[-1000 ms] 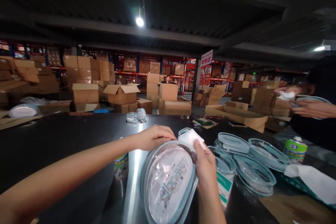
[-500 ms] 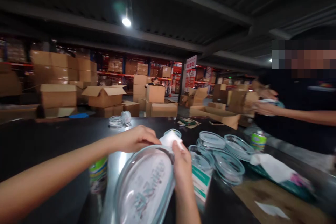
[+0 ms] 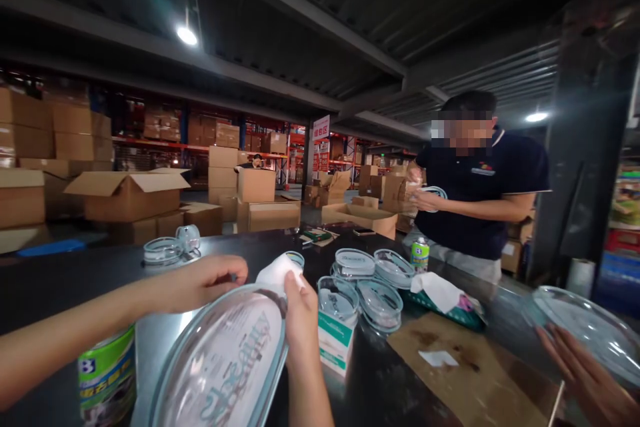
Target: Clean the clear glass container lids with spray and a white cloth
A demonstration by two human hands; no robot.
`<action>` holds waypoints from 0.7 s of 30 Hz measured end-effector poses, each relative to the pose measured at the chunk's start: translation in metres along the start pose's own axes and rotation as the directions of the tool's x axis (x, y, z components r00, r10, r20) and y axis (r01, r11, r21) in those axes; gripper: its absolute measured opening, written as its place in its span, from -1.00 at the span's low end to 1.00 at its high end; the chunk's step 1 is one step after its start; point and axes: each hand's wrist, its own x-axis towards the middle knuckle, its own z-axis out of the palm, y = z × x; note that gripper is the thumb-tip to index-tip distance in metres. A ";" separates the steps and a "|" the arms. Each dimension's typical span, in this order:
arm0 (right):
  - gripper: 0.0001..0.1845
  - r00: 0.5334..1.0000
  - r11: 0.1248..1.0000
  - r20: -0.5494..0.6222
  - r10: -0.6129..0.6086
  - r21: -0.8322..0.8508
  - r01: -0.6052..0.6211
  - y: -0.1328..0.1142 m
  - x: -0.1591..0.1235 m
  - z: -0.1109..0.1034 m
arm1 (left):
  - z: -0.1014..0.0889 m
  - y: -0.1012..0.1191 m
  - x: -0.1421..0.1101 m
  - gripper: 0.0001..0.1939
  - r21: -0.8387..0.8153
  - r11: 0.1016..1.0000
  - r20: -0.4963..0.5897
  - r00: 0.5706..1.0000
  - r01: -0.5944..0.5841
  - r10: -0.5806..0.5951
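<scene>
A large oval clear glass container (image 3: 225,353) with a pale teal rim and teal lettering is tilted up close in front of me. My right hand (image 3: 300,320) is closed at its right edge, thumb pressing a white wipe (image 3: 277,271) at the upper rim. My left hand (image 3: 215,278) is at the upper left rim with curled fingers; its fingertips are partly hidden, and what they grip cannot be made out. Below my left forearm stands a green spray can (image 3: 107,377). Several smaller glass containers (image 3: 377,303) sit right of my hands, near a green and white box (image 3: 335,340).
A stained cardboard sheet (image 3: 480,367) lies on the dark table, near a green pack with white cloth (image 3: 440,290). At the lower right, another person's hand (image 3: 585,373) touches a large glass container (image 3: 590,330). A co-worker (image 3: 480,187) stands across, holding a container. Two small round glass pieces (image 3: 165,250) sit farther left.
The view has swung right, so the scene sits farther left and another person's hand with a container has come into sight. My left hand has drawn slightly back from the wipe.
</scene>
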 end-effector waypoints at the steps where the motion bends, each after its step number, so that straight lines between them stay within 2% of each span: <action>1: -0.52 1.000 1.000 0.001 -0.002 -0.003 0.002 0.001 0.000 0.000 | 0.002 0.000 -0.001 -0.70 0.019 1.000 -0.003 1.000 0.019 -0.018; 7: -0.56 0.998 0.995 0.042 -0.051 -0.083 0.055 -0.004 -0.007 0.003 | 0.002 0.008 -0.006 -0.73 0.180 0.982 0.012 0.998 0.055 -0.058; 10: -0.60 0.983 0.978 0.156 -0.100 -0.166 0.126 -0.010 -0.014 0.006 | -0.004 0.012 -0.008 -0.75 0.216 0.976 0.017 0.999 0.028 -0.033; 13: -0.62 0.946 0.943 0.294 -0.138 -0.254 0.217 -0.014 -0.016 0.006 | -0.007 0.014 -0.012 -0.81 0.277 0.961 0.056 0.998 0.015 -0.032; 15: -0.63 0.927 0.926 0.346 -0.142 -0.286 0.249 -0.015 -0.015 0.005 | -0.006 0.014 -0.014 -0.86 0.347 0.938 0.068 0.997 0.013 -0.039; 18: -0.60 0.930 0.900 0.339 -0.138 -0.349 0.261 -0.015 -0.013 0.002 | -0.003 0.011 -0.017 -0.92 0.457 0.889 0.061 0.998 -0.020 -0.009; 21: -0.57 0.958 0.899 0.256 -0.131 -0.376 0.224 -0.017 -0.009 -0.004 | -0.001 0.011 -0.017 -0.90 0.513 0.856 0.057 0.997 -0.073 0.051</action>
